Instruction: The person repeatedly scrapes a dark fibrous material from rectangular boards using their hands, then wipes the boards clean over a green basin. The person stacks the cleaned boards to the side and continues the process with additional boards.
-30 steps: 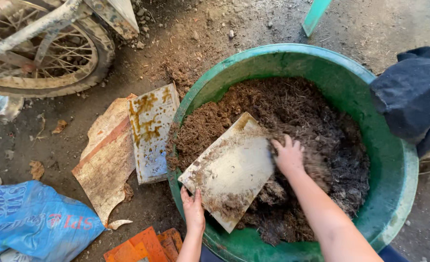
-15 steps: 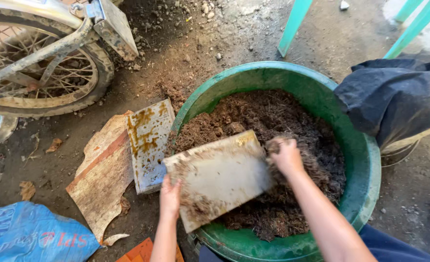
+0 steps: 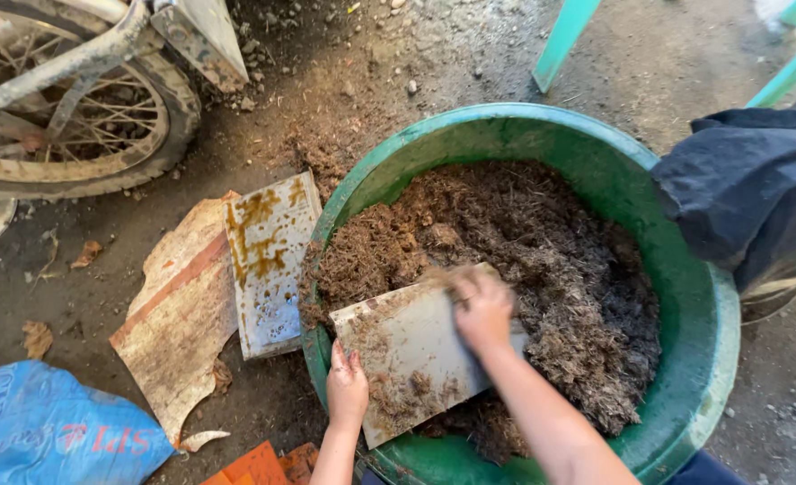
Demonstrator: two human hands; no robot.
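1. So, the left hand (image 3: 347, 388) grips the near edge of a dirty flat grey board (image 3: 416, 355) lying over the round green plastic tub (image 3: 699, 359) of brown fibrous soil (image 3: 542, 260).
2. The right hand (image 3: 481, 305) (blurred) presses the board's far edge, probably clasping it.

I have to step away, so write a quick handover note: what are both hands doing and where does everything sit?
Left hand grips the near edge of the flat board, which leans inside the green tub.
Right hand, blurred, presses on the board's far edge against the brown soil mix.
Soil fills the tub, clumpy and uneven.
Two stained boards lie on the ground left of the tub.
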